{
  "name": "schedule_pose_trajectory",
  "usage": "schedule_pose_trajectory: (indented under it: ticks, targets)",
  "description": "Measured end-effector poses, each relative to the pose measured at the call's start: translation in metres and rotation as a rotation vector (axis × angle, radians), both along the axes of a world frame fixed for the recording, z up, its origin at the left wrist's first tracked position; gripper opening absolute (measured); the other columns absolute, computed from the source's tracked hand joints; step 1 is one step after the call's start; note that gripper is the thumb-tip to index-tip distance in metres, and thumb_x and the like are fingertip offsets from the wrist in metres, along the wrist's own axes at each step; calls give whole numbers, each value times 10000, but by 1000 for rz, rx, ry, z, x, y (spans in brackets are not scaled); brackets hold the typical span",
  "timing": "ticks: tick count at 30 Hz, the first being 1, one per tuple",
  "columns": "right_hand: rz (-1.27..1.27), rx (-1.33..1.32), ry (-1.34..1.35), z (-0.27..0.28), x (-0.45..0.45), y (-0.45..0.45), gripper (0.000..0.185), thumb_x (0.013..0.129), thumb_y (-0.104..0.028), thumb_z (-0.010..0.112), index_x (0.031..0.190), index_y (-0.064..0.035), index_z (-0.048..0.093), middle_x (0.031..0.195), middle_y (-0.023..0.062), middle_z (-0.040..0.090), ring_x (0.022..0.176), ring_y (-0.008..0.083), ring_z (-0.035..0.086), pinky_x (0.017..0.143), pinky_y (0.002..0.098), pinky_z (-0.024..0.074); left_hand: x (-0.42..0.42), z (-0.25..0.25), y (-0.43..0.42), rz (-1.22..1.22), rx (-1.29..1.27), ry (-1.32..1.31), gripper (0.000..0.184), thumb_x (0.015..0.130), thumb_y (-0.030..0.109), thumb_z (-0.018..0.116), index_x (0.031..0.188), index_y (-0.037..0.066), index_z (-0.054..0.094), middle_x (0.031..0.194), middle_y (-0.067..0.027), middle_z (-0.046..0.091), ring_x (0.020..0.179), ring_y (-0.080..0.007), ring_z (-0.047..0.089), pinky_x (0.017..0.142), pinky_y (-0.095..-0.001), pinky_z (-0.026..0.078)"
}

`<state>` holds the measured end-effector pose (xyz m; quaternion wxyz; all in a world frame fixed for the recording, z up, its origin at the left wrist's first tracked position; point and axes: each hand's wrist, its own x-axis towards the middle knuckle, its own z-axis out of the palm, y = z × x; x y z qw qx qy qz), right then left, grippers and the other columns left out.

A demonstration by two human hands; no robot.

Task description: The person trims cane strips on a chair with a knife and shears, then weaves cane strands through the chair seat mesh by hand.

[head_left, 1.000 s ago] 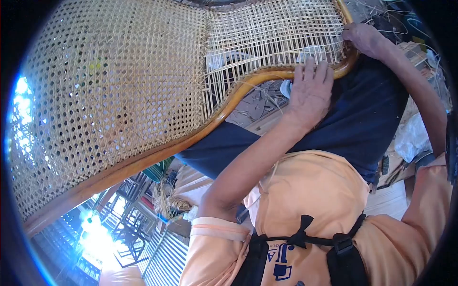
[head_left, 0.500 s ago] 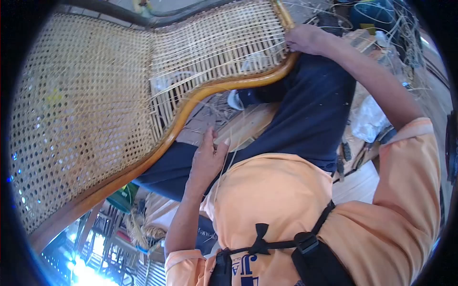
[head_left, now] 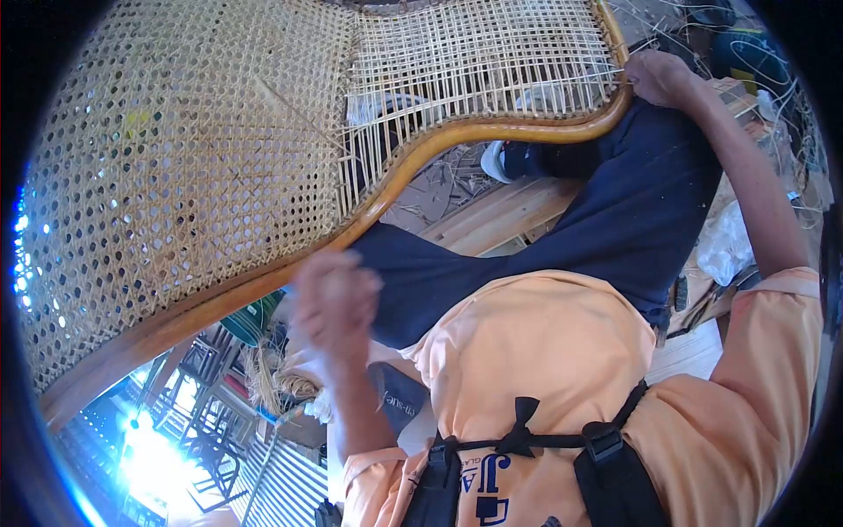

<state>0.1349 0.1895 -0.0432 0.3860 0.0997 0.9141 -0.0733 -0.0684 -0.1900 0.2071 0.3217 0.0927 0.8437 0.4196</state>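
A curved wooden frame (head_left: 492, 132) holds a panel of woven cane (head_left: 219, 167). Its right section has strands crossing in an open grid (head_left: 492, 53), with gaps along the lower edge. My right hand (head_left: 660, 79) is closed at the frame's right edge, fingers pinched where a pale cane strand (head_left: 606, 75) meets the rim. My left hand (head_left: 335, 303) is raised just below the frame's lower left rail, apart from the weave as far as I can see. Motion smears its fingers, so their grip is unclear.
My legs (head_left: 650, 184) are under and beside the frame. Wooden boards (head_left: 500, 220) and cane scraps lie on the floor. A white plastic bag (head_left: 727, 241) is at the right, loose strands at the upper right. A green container (head_left: 250, 321) and coiled fibre (head_left: 299, 385) sit lower left.
My left hand has moved left and down, from beside my lap to below the rail, and is blurred. My right hand stays at the frame's edge. The whole view has shifted.
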Motion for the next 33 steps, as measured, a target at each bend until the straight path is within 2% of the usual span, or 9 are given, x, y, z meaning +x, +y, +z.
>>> schedule_pose_trajectory:
  ticks: [2, 4, 16, 18, 21, 25, 26, 29, 33]
  targets:
    - [-254, 0, 99, 28, -6, -12, 201, 794, -99, 513, 897, 4, 653, 948, 194, 647, 921, 333, 629, 795, 417, 501, -15, 22, -4, 70, 287, 365, 192, 945, 187, 452, 971, 25, 552, 557, 41, 391, 446, -47, 377, 546, -220, 404]
    - [-312, 79, 49, 32, -13, -17, 228, 788, -77, 516, 966, 9, 630, 976, 186, 648, 945, 319, 626, 812, 401, 500, -38, 52, -2, -24, 499, 242, 269, 989, 225, 381, 953, 11, 540, 520, 64, 293, 423, -25, 288, 563, -247, 393]
    - [-373, 101, 137, 18, -11, 1, 184, 807, -82, 520, 924, 3, 634, 950, 206, 641, 925, 320, 629, 785, 412, 504, -70, 88, -33, -160, 383, 445, 281, 979, 262, 403, 869, 46, 544, 476, 58, 265, 390, -52, 270, 603, -303, 393]
    - [-351, 98, 214, 31, -16, 6, 189, 835, -123, 516, 919, 4, 628, 907, 208, 635, 875, 350, 622, 767, 417, 490, -64, 93, -37, -120, 352, 508, 292, 970, 255, 412, 772, 63, 508, 462, 43, 292, 381, -71, 306, 596, -330, 384]
    - [-620, -82, 358, 37, -33, 7, 213, 854, -179, 544, 942, 0, 620, 876, 201, 626, 836, 344, 617, 746, 395, 481, -67, 106, -56, -192, 350, 480, 333, 957, 264, 413, 674, 91, 437, 457, 21, 332, 384, -98, 341, 609, -350, 378]
    - [-615, -376, 758, 21, -79, -45, 232, 882, -208, 559, 986, -6, 611, 849, 138, 630, 773, 247, 610, 732, 347, 473, -64, 116, -68, -238, 460, 415, 324, 922, 231, 450, 633, 86, 465, 453, 15, 341, 435, -125, 339, 660, -360, 349]
    - [-600, -495, 619, 33, -98, -59, 203, 884, -195, 567, 961, -12, 610, 793, 117, 608, 723, 208, 580, 708, 335, 467, -65, 117, -76, -258, 469, 412, 340, 918, 256, 456, 621, 90, 451, 448, 11, 340, 417, -123, 338, 634, -360, 355]
    - [-637, -661, 671, 5, -137, -107, 190, 886, -199, 568, 919, -16, 607, 744, 110, 584, 684, 186, 552, 665, 326, 459, -72, 122, -101, -313, 430, 442, 394, 895, 315, 498, 574, 101, 421, 431, 1, 340, 371, -120, 324, 573, -357, 368]
    - [-686, -758, 712, 14, -185, -176, 193, 888, -200, 559, 950, -32, 631, 816, 135, 635, 751, 239, 609, 708, 342, 488, -71, 116, -117, -295, 482, 346, 399, 867, 324, 544, 561, 100, 423, 432, 0, 356, 368, -121, 319, 572, -372, 370]
